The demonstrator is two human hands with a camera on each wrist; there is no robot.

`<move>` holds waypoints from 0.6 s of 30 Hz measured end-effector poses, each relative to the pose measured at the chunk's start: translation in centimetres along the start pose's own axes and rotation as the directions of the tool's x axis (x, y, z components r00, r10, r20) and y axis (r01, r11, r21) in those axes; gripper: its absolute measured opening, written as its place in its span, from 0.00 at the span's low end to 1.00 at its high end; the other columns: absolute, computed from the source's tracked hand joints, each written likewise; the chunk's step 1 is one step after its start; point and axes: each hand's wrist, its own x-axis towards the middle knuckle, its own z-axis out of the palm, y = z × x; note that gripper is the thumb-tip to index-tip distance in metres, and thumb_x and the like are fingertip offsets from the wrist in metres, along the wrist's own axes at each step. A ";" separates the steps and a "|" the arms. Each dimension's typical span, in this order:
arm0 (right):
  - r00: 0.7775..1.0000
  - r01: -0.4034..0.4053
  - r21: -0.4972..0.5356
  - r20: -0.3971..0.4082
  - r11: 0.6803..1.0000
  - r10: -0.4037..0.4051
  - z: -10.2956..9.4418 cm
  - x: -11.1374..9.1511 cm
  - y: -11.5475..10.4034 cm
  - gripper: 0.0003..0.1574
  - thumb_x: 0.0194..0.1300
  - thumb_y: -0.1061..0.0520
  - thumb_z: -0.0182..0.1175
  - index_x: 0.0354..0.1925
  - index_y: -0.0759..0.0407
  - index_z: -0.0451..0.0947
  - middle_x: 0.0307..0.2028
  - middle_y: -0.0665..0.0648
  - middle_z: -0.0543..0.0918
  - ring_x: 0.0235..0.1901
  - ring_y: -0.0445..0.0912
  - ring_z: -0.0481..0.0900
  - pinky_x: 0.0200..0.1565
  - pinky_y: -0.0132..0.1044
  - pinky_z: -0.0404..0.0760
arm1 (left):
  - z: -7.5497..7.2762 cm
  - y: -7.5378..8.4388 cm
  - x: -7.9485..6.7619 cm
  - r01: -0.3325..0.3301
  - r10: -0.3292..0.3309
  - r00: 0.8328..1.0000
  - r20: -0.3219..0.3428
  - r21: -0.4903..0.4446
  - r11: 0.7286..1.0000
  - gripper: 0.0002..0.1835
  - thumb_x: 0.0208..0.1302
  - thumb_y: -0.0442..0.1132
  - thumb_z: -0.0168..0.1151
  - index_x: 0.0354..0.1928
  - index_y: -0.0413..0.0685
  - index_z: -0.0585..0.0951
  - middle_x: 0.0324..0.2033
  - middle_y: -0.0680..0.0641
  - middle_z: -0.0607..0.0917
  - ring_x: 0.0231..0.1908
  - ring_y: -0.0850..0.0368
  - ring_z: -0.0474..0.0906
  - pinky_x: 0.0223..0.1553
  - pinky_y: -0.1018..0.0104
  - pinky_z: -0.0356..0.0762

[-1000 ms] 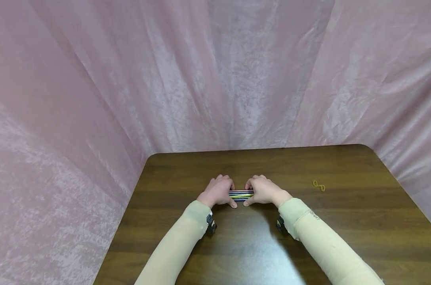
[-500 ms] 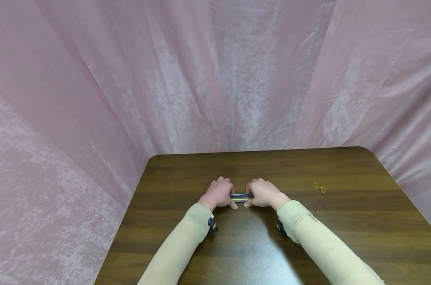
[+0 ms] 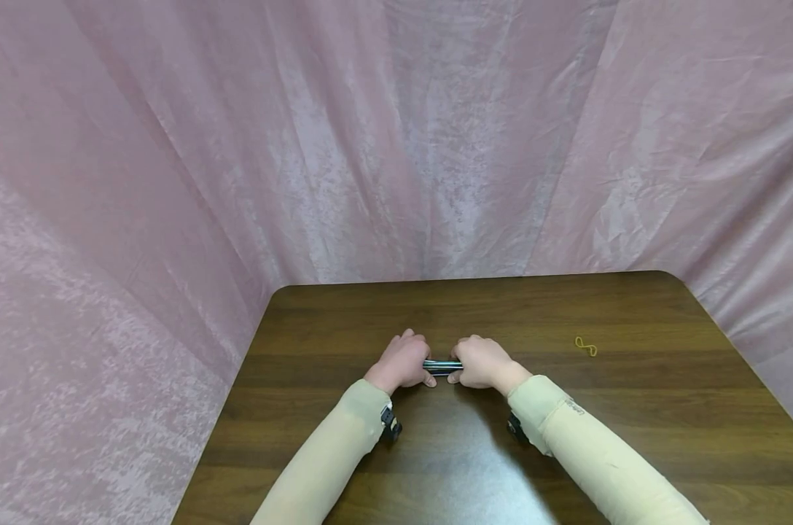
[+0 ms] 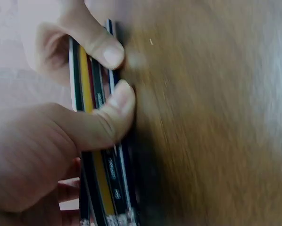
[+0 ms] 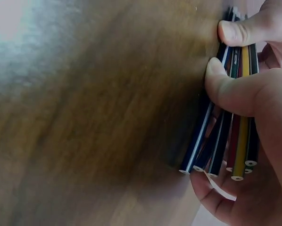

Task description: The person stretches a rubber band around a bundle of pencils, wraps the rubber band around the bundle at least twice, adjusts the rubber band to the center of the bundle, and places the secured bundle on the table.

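Observation:
A bundle of several pencils (image 3: 442, 368) lies crosswise between my two hands, low over the table. Dark blue, green, red and yellow pencils (image 5: 244, 141) show in the right wrist view, their flat ends uneven. My left hand (image 3: 403, 362) grips the bundle's left part, its thumb pressed across the near side in the left wrist view. On the right part, my right hand (image 3: 483, 362) holds the same pencils with its thumb (image 5: 230, 92) over them and fingers curled behind. The hands are close but apart. Whether the bundle touches the table I cannot tell.
A twisted yellow rubber band (image 3: 586, 346) lies on the brown wooden table (image 3: 344, 313), to the right of my right hand. Pink curtains (image 3: 436, 146) hang behind the table's far edge and along its sides.
Both hands have come slightly nearer with the bundle. The pencils have turned in the grip: yellow and green stripes showed earlier, now mostly dark ones do. The rubber band stays on the table.

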 end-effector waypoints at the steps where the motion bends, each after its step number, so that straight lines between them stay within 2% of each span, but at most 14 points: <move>1: 1.000 0.005 -0.012 -0.002 1.000 -0.005 0.1 -0.1 -0.1 0.15 0.52 0.41 0.74 0.29 0.46 0.82 0.27 0.44 0.76 0.34 0.47 0.76 0.37 0.47 0.77 | 0.0 0.1 -0.1 -0.006 0.006 1.000 0.003 0.014 1.000 0.19 0.47 0.62 0.76 0.31 0.57 0.86 0.34 0.56 0.78 0.40 0.55 0.67 0.43 0.59 0.68; 7: 0.999 0.039 -0.043 -0.012 0.998 -0.040 0.4 -0.6 -0.2 0.17 0.58 0.42 0.71 0.35 0.52 0.82 0.33 0.48 0.78 0.38 0.50 0.75 0.40 0.48 0.77 | 0.1 0.5 -0.7 -0.040 0.041 0.999 0.001 0.080 0.996 0.20 0.55 0.61 0.72 0.39 0.55 0.86 0.38 0.55 0.82 0.42 0.55 0.71 0.45 0.58 0.70; 12: 0.998 0.042 -0.055 -0.035 0.998 -0.044 0.1 -0.8 -0.4 0.17 0.65 0.44 0.66 0.38 0.55 0.78 0.34 0.51 0.80 0.39 0.52 0.77 0.42 0.48 0.78 | 0.6 0.8 -0.7 -0.057 0.067 0.995 -0.071 0.137 0.989 0.18 0.63 0.57 0.67 0.47 0.54 0.81 0.38 0.55 0.85 0.41 0.54 0.75 0.43 0.58 0.72; 18: 0.996 0.020 -0.012 -0.083 1.000 -0.021 -0.2 -0.9 -0.2 0.15 0.67 0.48 0.65 0.37 0.55 0.71 0.25 0.51 0.78 0.27 0.49 0.81 0.29 0.47 0.78 | 1.1 1.0 -0.7 -0.069 0.102 0.981 -0.167 0.196 0.978 0.12 0.70 0.49 0.62 0.47 0.52 0.77 0.37 0.52 0.85 0.38 0.53 0.78 0.38 0.57 0.73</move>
